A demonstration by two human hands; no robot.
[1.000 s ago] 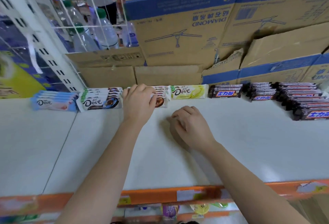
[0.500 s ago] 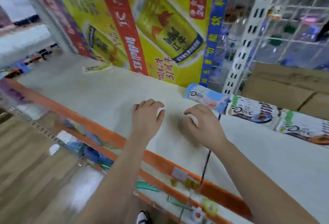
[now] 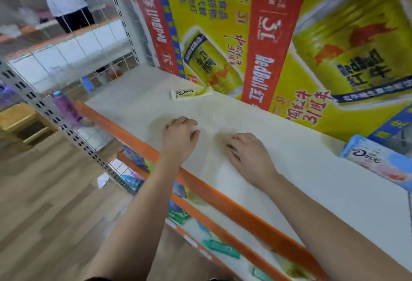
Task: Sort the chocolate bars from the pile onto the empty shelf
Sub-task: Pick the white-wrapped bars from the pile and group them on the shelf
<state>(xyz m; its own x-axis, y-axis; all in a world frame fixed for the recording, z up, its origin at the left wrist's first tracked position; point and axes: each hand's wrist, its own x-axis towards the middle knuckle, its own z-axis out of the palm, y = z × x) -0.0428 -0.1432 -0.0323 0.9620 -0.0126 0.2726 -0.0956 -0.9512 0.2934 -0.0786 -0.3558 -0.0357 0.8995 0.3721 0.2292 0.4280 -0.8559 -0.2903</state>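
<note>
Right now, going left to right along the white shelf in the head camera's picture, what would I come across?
First the left hand → then the right hand → then the blue Dove bars at the right edge.

shop: orange-edged retail shelf (image 3: 223,200), red bull promo banner (image 3: 267,42), dove bars (image 3: 379,160).

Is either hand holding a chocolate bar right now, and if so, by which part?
Nothing is held. The left hand and right hand are empty, fingers loosely curled, over the white shelf; the far Dove bar lies apart.
</note>
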